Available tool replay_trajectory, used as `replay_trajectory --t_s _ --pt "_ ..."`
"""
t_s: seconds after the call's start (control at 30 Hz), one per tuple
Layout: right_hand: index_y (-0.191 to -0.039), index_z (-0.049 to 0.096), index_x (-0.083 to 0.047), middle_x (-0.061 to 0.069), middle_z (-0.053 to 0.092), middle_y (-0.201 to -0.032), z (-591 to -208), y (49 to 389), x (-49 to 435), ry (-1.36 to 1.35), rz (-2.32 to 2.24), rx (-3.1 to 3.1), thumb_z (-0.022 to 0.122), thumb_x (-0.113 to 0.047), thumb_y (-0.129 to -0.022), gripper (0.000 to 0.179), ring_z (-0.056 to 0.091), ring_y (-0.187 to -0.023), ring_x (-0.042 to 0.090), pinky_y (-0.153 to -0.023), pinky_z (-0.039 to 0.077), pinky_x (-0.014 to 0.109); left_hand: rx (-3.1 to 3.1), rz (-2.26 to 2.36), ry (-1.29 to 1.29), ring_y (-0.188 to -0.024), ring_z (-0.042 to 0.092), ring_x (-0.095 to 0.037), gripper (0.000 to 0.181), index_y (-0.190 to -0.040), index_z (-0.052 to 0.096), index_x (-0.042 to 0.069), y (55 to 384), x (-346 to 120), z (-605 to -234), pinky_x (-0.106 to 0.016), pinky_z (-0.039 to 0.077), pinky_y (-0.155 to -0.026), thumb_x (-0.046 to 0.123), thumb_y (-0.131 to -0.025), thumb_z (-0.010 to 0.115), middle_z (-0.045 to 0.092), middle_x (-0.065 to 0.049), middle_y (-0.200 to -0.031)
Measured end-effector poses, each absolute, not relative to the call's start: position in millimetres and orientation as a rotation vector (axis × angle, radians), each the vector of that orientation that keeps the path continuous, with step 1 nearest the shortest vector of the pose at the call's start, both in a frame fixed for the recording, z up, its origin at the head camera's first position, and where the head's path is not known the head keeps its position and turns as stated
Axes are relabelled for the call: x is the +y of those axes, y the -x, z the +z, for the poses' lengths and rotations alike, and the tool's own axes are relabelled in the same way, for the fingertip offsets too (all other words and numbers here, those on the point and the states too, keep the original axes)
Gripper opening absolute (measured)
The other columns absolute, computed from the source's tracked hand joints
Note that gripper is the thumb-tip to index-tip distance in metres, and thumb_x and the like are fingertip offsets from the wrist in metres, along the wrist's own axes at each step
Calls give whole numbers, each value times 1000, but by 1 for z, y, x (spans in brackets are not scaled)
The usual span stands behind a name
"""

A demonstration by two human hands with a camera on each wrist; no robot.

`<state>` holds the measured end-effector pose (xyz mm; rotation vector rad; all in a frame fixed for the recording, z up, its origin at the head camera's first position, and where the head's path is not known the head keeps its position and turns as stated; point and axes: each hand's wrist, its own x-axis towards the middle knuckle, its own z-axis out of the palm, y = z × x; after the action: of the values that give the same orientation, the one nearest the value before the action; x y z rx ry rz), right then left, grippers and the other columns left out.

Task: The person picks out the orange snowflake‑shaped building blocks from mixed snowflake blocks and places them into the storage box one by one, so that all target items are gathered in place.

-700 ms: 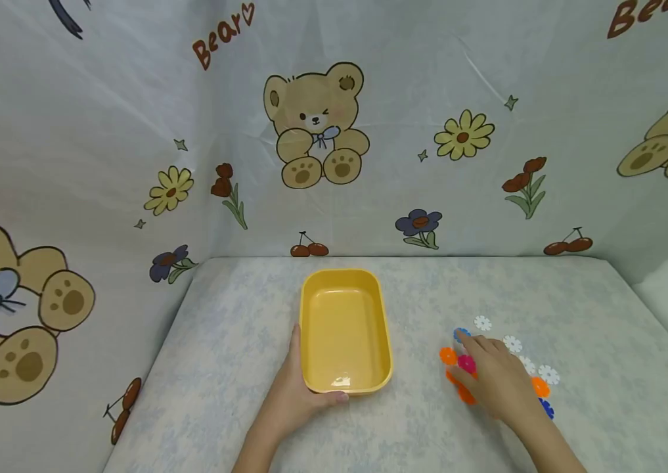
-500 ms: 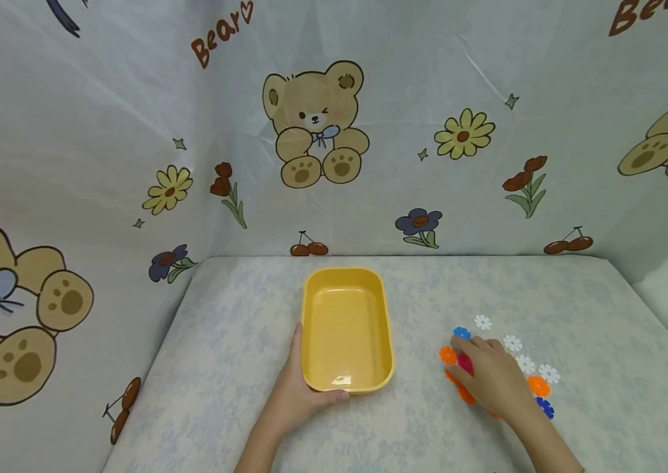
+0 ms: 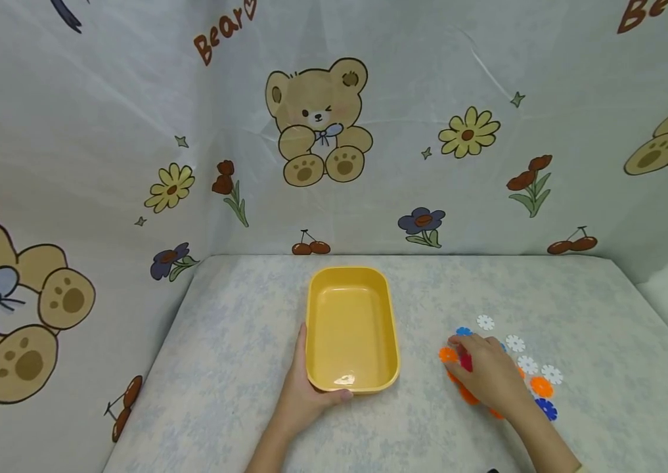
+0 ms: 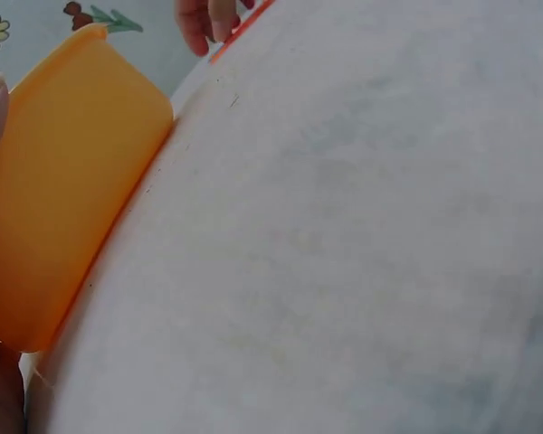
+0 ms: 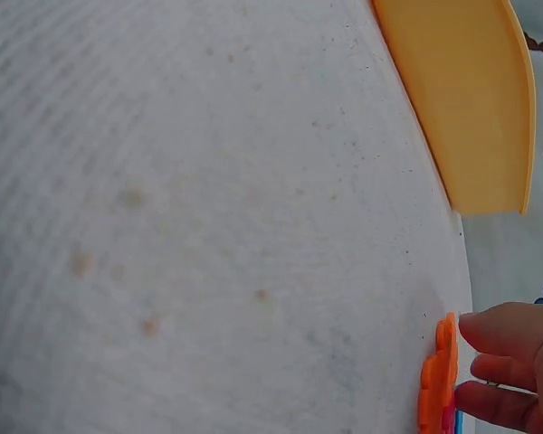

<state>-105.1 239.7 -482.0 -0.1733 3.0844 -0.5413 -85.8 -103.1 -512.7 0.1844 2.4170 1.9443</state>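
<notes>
My left hand (image 3: 304, 399) grips the near left corner of a yellow rectangular plastic tray (image 3: 353, 335), its thumb along the near rim and its fingers against the left side. Bare inside, the tray shows its side wall (image 4: 72, 172) in the left wrist view. My right hand (image 3: 487, 374) is over a loose group of flower-shaped plastic discs, fingers bent down and thumb apart from them. Between thumb and index finger shows a pink disc (image 3: 466, 361), with orange discs (image 3: 448, 355) by the thumb. The right wrist view shows the fingertips close against orange discs (image 5: 439, 375). The palm hides some discs.
Right of the hand lie white discs (image 3: 527, 364), an orange disc (image 3: 542, 386) and a dark blue disc (image 3: 546, 408). A blue disc (image 3: 464, 332) lies just beyond the fingers. A bear-print cloth (image 3: 381, 157) hangs behind the pale tabletop (image 3: 239, 309).
My left hand and the tray have shifted slightly right. My right fingers have drawn back and bent more around the pink disc, and the blue disc beyond them has come partly out from under the fingertip.
</notes>
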Motion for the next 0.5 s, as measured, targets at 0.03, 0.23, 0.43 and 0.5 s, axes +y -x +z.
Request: replay_trajectory --t_s 0.03,0.23,0.43,0.5 --pt "-115 71 -14 7 68 -115 -482 105 239 171 -542 3086 79 -33 -84 37 55 -102 33 -78 54 51 2418 1950 -183 -150 25 -15 139 -157 -4 44 86 -103 -514 -49 23 -121 29 -62 97 16 10 -166" --pt "-105 72 -17 2 67 -106 -482 108 238 192 -554 3079 80 -33 -83 29 54 -96 28 -76 52 44 2472 1933 -169 -148 31 -16 139 -159 -3 39 83 -101 -520 -40 27 -120 31 -62 96 20 7 -165" --pt "-105 68 -18 -1 66 -100 -479 110 237 193 -608 3020 80 -28 -84 27 51 -89 22 -70 47 34 2460 1929 -148 -148 30 -12 138 -160 -2 34 83 -101 -521 -34 26 -120 30 -63 96 20 10 -165" --pt "-107 67 -18 -3 65 -96 -478 111 237 201 -618 2999 79 -28 -85 27 51 -86 19 -68 46 32 2456 1925 -151 -148 29 -11 137 -160 -2 33 83 -101 -521 -31 25 -119 30 -63 96 20 11 -165"
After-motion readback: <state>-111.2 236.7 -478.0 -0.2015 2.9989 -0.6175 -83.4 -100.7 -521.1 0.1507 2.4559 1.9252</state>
